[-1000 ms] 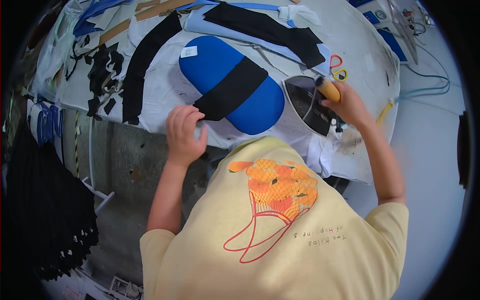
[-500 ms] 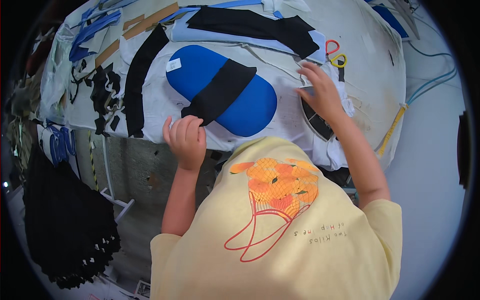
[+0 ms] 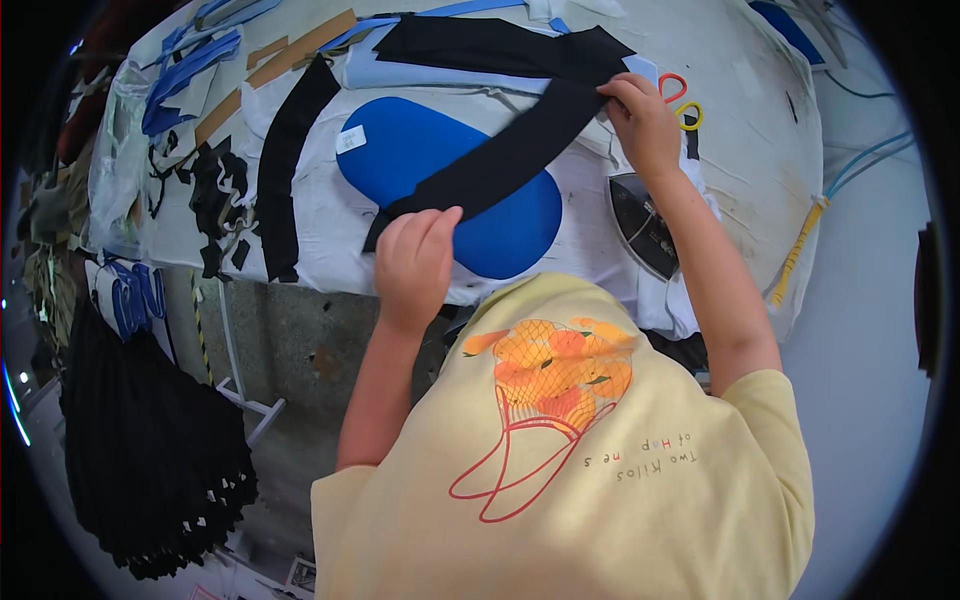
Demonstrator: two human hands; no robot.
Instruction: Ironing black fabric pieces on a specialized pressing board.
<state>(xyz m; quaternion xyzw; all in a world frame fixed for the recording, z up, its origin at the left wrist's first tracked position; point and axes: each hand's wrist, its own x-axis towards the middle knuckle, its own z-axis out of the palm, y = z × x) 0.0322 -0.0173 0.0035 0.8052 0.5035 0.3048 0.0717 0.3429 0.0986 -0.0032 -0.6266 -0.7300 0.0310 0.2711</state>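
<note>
A strip of black fabric stretches slantwise over a blue oval pad that bears a white label. My left hand is closed on the strip's near edge, by its lower left end. At the upper right end, my right hand pinches the strip between thumb and fingers, just past the pad's edge. An iron with a dark plate lies below my right hand. Scissors with one red and one yellow handle loop are beside that hand, their blades hidden.
Black fabric pieces lie on light blue cloth at the table's far side. Another black strip and dark scraps are on the left. A bundle of black cloth hangs at lower left. A blue cord runs at right.
My right hand has moved from above the iron to the strip's far end and taken hold of it. The strip now reaches farther up and right. My left hand shifted right along it.
</note>
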